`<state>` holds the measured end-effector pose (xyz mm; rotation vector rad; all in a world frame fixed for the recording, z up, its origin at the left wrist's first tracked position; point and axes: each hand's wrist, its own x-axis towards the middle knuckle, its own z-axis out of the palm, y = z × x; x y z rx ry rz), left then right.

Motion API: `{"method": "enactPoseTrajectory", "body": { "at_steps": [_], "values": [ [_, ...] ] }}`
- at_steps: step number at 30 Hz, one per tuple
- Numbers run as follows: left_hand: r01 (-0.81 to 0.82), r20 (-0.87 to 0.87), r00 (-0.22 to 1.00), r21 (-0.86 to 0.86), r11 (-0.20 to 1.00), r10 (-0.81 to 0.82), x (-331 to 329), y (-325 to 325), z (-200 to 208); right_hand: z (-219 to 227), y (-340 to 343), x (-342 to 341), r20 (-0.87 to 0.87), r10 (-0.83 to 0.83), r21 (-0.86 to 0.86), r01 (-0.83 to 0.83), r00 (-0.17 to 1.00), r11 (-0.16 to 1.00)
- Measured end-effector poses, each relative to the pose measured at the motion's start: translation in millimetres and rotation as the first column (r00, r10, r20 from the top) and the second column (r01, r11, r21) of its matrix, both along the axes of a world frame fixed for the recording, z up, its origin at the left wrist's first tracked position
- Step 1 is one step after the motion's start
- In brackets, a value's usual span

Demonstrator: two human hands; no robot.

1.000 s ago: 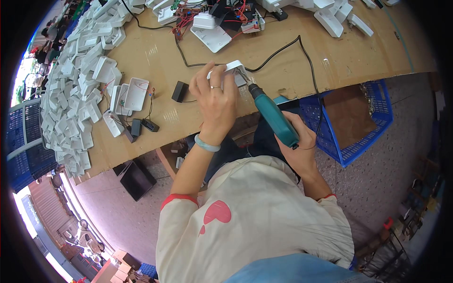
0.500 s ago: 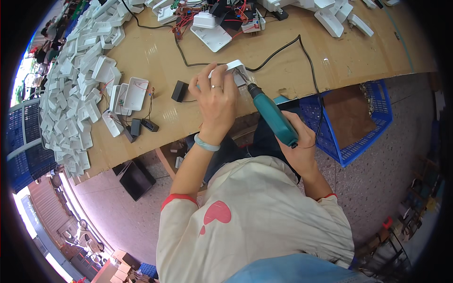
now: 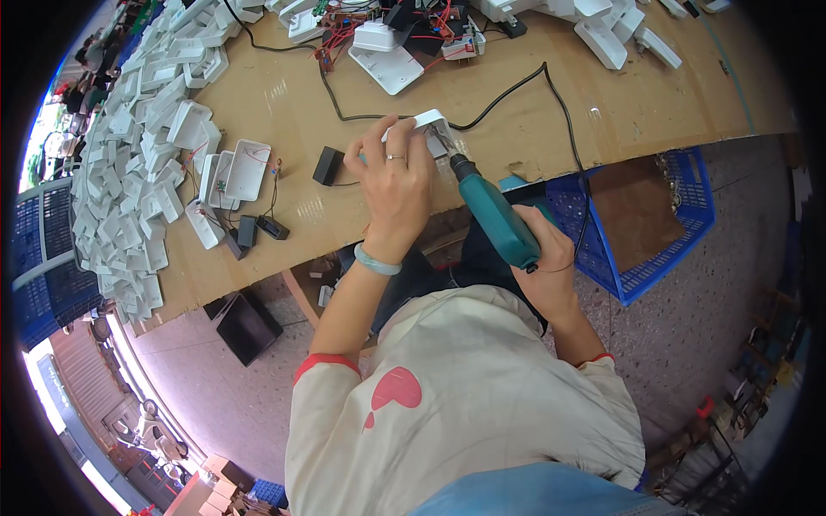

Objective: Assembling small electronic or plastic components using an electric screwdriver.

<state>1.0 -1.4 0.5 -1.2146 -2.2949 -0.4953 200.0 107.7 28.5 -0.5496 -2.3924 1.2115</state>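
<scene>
My left hand (image 3: 396, 193) grips a small white plastic housing (image 3: 429, 117) near the table's front edge, fingers curled over it and hiding much of it. My right hand (image 3: 548, 249) is wrapped around a green electric screwdriver (image 3: 499, 217) with a black nose. Its tip reaches into the open side of the housing; the exact contact point is too small to make out. Just left of my left hand, a black block (image 3: 327, 166) sits on the table, its thin lead running under that hand.
White housings are heaped along the table's left side (image 3: 138, 181). Opened housings (image 3: 249, 170) with wires lie nearer. Red-wired circuit parts (image 3: 344, 30) sit at the back. A black cord (image 3: 508, 93) crosses the cardboard-covered table (image 3: 654, 112). A blue basket (image 3: 632, 279) stands at right.
The rear of the electric screwdriver and my right hand have shifted very slightly. My left hand and the housing stay in place.
</scene>
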Motion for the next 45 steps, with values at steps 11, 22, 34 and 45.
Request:
{"method": "enactPoseTrajectory", "body": {
  "at_steps": [11, 22, 34, 45],
  "values": [
    [0.0, 0.005, 1.0, -0.003, 1.0, 0.0, 0.0, 0.4, 0.1, -2.7, 0.5, 4.5, 0.002, 0.002, 0.009, -0.002, 1.0, 1.0],
    [0.001, 0.003, 1.0, 0.0, 1.0, -0.001, -0.2, -0.1, 0.4, -2.6, -0.8, 7.3, 0.023, -0.015, -0.015, 0.015, 1.0, 1.0],
    [-0.004, 0.02, 1.0, -0.002, 1.0, 0.004, 0.6, 0.8, 2.8, -0.6, -0.6, 4.8, 0.0, -0.014, -0.059, 0.014, 1.0, 0.998],
    [-0.002, 0.022, 1.0, 0.006, 1.0, 0.002, 1.4, 1.1, 5.5, 0.9, 0.5, 3.0, -0.005, -0.006, -0.061, 0.006, 1.0, 0.998]
  ]
}}
